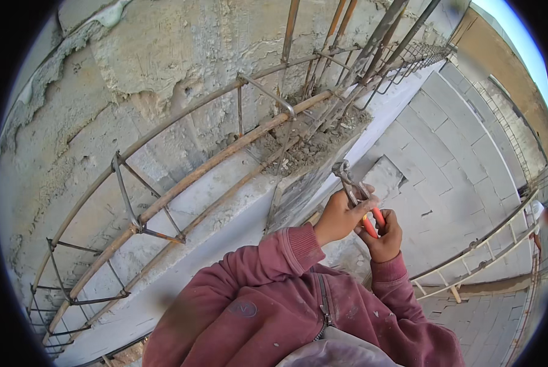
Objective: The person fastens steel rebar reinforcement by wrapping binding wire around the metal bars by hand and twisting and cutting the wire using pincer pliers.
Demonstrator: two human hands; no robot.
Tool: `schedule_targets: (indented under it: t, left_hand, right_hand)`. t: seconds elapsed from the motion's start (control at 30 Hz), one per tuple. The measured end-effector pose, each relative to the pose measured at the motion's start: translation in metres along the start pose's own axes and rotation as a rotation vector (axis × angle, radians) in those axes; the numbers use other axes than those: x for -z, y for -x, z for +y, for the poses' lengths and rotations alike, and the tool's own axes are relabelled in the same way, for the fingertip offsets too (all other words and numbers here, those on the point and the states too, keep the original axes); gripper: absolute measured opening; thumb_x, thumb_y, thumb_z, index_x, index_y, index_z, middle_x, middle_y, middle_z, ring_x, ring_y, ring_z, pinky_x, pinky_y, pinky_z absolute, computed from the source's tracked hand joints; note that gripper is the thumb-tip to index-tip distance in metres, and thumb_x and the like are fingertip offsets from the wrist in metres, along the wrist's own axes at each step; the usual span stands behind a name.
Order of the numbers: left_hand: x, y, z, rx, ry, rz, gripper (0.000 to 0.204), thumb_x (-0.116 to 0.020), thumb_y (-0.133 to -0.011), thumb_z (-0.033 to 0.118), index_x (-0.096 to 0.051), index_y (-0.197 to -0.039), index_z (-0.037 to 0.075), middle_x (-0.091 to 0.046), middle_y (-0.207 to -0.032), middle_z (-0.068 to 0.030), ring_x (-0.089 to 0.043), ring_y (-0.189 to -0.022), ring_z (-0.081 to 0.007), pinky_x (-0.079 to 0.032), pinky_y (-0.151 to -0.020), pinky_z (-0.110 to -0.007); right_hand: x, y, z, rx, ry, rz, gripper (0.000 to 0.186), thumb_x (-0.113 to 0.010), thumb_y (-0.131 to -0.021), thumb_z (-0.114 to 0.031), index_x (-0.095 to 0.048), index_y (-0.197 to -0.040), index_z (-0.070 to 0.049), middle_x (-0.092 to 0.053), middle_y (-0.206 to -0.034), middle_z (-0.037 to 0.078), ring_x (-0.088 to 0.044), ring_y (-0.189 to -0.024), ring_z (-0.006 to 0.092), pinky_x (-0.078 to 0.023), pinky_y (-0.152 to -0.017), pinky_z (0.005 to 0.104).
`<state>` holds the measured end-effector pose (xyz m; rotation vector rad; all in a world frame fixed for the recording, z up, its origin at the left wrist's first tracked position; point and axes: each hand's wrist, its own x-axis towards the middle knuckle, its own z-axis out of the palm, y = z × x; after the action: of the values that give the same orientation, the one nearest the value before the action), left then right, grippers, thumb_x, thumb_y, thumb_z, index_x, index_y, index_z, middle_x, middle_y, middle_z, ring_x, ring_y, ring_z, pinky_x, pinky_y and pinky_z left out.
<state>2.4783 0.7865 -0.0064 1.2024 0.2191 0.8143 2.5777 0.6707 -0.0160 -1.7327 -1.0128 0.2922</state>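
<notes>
A pair of end-cutting pincers (347, 177) with a metal head and red-orange handles is held in front of my chest, head pointing up and to the left. My left hand (340, 217) is closed around it below the jaws, fingertips on the metal arms. Lower down, my right hand (384, 237) grips the coloured handles. A small yellow patch shows between the handles. Whether thin wire is also in my fingers cannot be made out. To the left of my hands runs a rebar cage (237, 147) of long bars and bent stirrups, apart from the pincers.
A rough plastered wall (133, 73) stands behind the cage. Loose mortar rubble (298, 147) lies on the ledge under the bars. Several upright rebars (378, 43) rise at the top. A grey block wall (457, 134) and a ladder (479, 248) are on the right.
</notes>
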Motion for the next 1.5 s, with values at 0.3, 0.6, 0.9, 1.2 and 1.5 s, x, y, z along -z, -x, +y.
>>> schedule_targets:
  t: [0.3,0.6,0.9,1.2,1.5]
  left_hand:
    - [0.039,0.034,0.025,0.467,-0.142,-0.318,0.025,-0.053,-0.088,0.018,-0.055,-0.105,0.0,-0.061,-0.093,-0.0073,-0.061,-0.079,-0.0134,-0.054,-0.064,-0.025]
    - [0.079,0.079,0.057,-0.144,-0.62,0.164,0.034,-0.041,-0.095,0.026,-0.062,-0.102,0.0,-0.059,-0.06,-0.0028,-0.05,-0.052,-0.0057,-0.039,-0.052,-0.02]
    - [0.091,0.127,0.044,0.135,-0.387,-0.031,0.031,-0.039,-0.095,0.022,-0.061,-0.101,0.0,-0.047,-0.049,-0.002,-0.043,-0.051,-0.0058,-0.038,-0.053,-0.023]
    - [0.103,0.159,0.056,0.133,-0.369,-0.006,0.034,-0.041,-0.095,0.025,-0.062,-0.099,-0.003,-0.043,-0.051,0.0012,-0.038,-0.05,-0.0057,-0.035,-0.052,-0.023]
    - [0.116,0.16,0.026,-0.031,-0.468,-0.001,0.028,-0.039,-0.095,0.02,-0.06,-0.1,0.003,-0.047,-0.056,-0.0018,-0.045,-0.054,-0.0103,-0.04,-0.056,-0.026]
  right_hand:
    - [0.017,0.008,-0.011,-0.377,-0.141,-0.586,0.042,-0.085,-0.055,-0.022,-0.047,-0.064,-0.006,-0.043,-0.054,-0.003,-0.04,-0.051,0.0085,-0.033,-0.047,0.024]
    - [0.006,0.001,-0.084,-0.009,-0.416,-0.264,0.021,-0.057,-0.086,-0.022,-0.053,-0.08,-0.003,-0.06,-0.068,0.006,-0.036,-0.038,0.0028,-0.028,-0.036,0.0184]
    - [-0.039,-0.045,-0.263,0.519,-0.788,-0.213,0.026,-0.049,-0.092,-0.026,-0.053,-0.081,-0.002,-0.066,-0.082,0.014,-0.036,-0.034,0.0029,-0.029,-0.033,0.017]
    - [-0.123,-0.045,-0.255,0.775,-0.298,-0.001,0.018,-0.065,-0.079,-0.019,-0.059,-0.084,-0.003,-0.052,-0.081,0.01,-0.048,-0.084,0.0242,-0.039,-0.075,0.0335]
    - [-0.122,0.029,-0.183,0.543,-0.259,-0.159,0.024,-0.064,-0.079,-0.014,-0.053,-0.093,0.002,-0.05,-0.086,0.013,-0.05,-0.081,0.0252,-0.041,-0.071,0.0332]
